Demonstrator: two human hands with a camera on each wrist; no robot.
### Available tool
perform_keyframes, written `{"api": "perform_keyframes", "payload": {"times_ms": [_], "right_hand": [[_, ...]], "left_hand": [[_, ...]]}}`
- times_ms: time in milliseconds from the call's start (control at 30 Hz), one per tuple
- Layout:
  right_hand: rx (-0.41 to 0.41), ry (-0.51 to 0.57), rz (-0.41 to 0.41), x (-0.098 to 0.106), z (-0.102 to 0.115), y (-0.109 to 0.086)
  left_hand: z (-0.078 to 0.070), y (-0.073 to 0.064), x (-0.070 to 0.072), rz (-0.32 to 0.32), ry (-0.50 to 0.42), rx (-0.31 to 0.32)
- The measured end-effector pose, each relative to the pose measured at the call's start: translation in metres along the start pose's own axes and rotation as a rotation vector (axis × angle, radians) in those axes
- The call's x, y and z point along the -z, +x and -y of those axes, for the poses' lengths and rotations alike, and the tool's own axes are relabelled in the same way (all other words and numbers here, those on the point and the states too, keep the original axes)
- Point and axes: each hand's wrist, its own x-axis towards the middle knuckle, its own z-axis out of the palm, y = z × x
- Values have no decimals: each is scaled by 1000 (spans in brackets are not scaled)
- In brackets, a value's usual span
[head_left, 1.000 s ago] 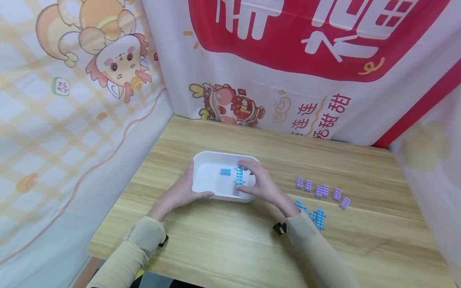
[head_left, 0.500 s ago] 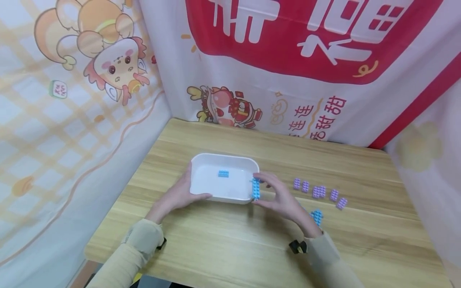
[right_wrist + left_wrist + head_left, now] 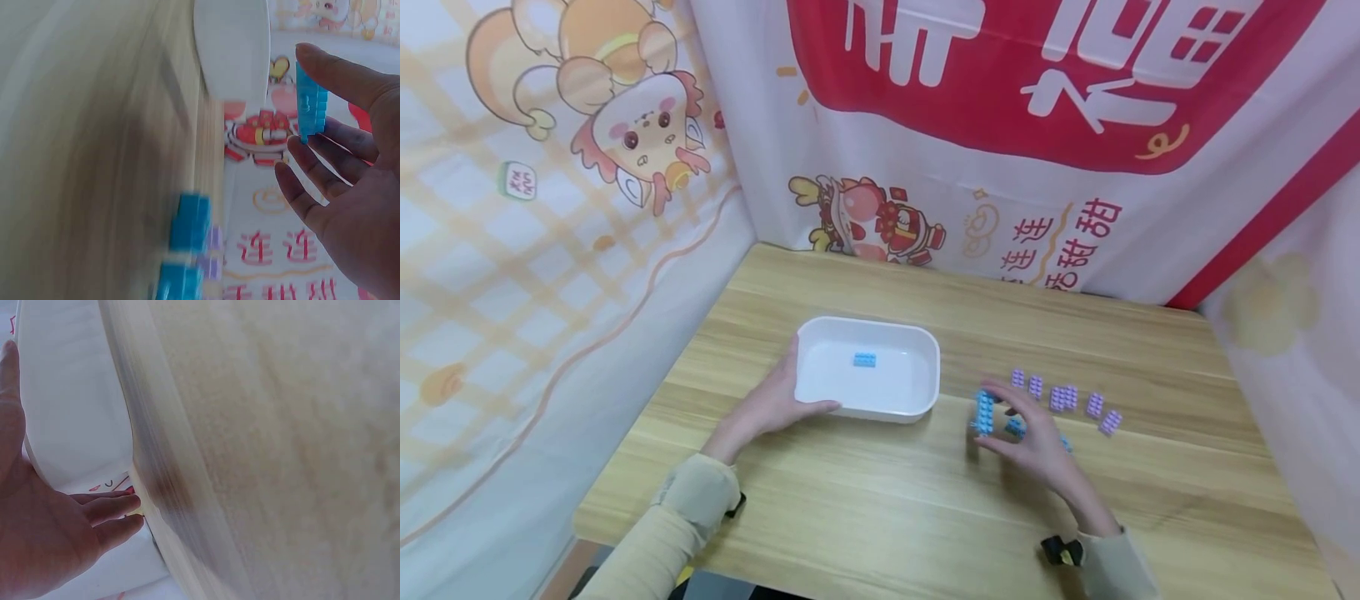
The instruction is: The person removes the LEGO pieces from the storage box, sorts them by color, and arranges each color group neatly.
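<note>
My left hand (image 3: 772, 404) grips the left end of a white plastic basin (image 3: 917, 383), thumb along its front wall. The left wrist view shows the hand up against the basin's wall (image 3: 78, 412). Inside the basin lies one small light-blue toy brick (image 3: 865, 360). To the right of the basin my right hand (image 3: 1037, 442) pinches a long blue toy brick piece (image 3: 984, 412) between thumb and fingers, above the table. Its studs and a small side peg show in the right wrist view, where the thumb presses the blue piece (image 3: 309, 103) from above.
Blue brick pieces (image 3: 1015, 427) lie on the wooden table (image 3: 880, 508) under and beside the right hand, partly hidden by it. Behind them runs a row of several purple bricks (image 3: 1063, 398). Printed cloth (image 3: 700, 292) hangs along the left and back table edges.
My right hand has carried the long blue piece out of the basin, over its right rim, and rightward toward the other blue pieces. The left hand has stayed on the basin.
</note>
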Motion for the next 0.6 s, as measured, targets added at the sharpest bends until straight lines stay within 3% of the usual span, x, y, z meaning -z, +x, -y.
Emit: {"api": "perform_keyframes", "payload": {"times_ms": [233,433,600], "right_hand": [[1,-82,-90,18,-18,-31],[56,-88,-154,32,-31,-54],[30,-92,-180,41,-41,-70]], "left_hand": [[-3,-1,1,1,13,19],[-1,0,0,-7,-7,-16],[0,0,0,-6,-26,-31]]}}
